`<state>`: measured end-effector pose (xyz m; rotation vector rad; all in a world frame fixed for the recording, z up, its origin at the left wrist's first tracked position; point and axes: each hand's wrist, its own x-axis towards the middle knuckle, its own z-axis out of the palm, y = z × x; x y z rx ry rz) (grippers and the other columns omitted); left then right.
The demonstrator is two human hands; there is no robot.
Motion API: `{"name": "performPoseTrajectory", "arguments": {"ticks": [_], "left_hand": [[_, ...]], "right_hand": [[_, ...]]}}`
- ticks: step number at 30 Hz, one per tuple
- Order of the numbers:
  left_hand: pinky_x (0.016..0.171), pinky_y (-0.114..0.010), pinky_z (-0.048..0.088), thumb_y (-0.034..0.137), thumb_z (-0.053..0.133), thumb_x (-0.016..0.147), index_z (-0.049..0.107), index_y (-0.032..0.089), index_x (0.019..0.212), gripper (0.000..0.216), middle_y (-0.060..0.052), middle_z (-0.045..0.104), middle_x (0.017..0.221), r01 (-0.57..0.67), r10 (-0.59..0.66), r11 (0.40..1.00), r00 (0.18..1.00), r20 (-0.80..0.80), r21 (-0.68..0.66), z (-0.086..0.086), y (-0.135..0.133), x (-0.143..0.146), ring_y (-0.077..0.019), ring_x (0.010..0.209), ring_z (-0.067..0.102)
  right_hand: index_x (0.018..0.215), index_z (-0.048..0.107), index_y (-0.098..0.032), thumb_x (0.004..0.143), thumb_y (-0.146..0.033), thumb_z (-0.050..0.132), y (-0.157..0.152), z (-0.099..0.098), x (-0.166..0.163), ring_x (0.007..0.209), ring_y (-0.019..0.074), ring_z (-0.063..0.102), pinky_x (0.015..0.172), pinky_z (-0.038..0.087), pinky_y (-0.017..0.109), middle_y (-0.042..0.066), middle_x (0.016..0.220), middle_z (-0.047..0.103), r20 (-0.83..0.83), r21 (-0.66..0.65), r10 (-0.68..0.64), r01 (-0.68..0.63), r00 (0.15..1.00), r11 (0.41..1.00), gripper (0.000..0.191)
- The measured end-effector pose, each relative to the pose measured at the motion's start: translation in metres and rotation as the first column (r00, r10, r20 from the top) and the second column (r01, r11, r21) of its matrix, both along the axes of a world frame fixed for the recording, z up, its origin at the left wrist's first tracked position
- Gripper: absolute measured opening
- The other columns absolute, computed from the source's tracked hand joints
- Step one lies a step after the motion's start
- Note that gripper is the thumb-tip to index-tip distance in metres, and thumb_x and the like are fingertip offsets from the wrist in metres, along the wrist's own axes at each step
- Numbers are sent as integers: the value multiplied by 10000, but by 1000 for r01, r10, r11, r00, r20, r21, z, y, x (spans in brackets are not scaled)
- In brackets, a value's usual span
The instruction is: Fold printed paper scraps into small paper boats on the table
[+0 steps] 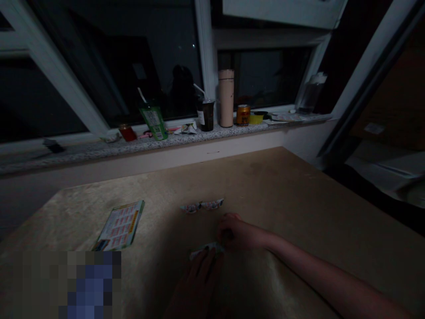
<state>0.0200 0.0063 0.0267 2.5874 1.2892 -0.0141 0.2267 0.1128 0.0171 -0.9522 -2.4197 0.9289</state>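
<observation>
My left hand [199, 279] lies with outstretched fingers over a small printed piece [199, 252], its fingertips resting on it. The piece is pale with a greenish edge, and the hand covers much of it. Beside its right end, my right hand [236, 233] is curled with the fingers closed; what they hold, if anything, is hidden. Just beyond the hands, two small printed fan-shaped pieces, a left one [191, 208] and a right one [213, 204], lie almost touching on the tan table [259, 177].
A printed booklet or card stack [120, 225] lies on the table's left. Along the granite sill [186, 138] stand a green cup [154, 122], a dark drink cup [206, 116], a pink tumbler [226, 99], an orange can [243, 116] and a clear bottle [311, 95]. Pixelation covers the lower left.
</observation>
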Motion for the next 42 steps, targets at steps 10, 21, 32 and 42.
{"name": "performPoseTrajectory", "arguments": {"ticks": [10,21,32,42], "left_hand": [[1100,-455,241,389,607,820,252,152,1475,782,-105,233,1521,-45,38,993,997,-62,-112,5,2,5,-319,1373,225],[1072,-481,289,339,619,805,276,188,1472,765,-119,331,1486,-6,11,998,995,94,-59,-2,2,-1,-333,1341,283],[921,-458,398,149,487,811,582,225,988,215,-67,569,1135,-147,105,982,948,300,121,7,51,-58,-281,1072,495],[854,-411,392,144,517,765,591,239,909,188,-16,590,959,-164,141,984,950,279,61,3,52,-58,-244,934,533]], "right_hand": [[789,679,-193,659,-86,691,-3,-2,-2,943,194,530,913,322,346,2,859,603,26,16,-18,17,1000,1000,170],[778,683,-186,641,-137,747,-9,3,-4,974,203,506,929,311,344,11,878,585,28,39,-63,62,998,997,160],[710,643,-180,583,-226,773,-15,-7,-8,896,194,483,886,302,336,5,826,553,18,147,-123,119,992,982,187],[885,605,-183,754,-216,619,-34,-5,-19,865,194,519,813,318,333,41,899,612,244,397,9,-109,970,911,136]]}}
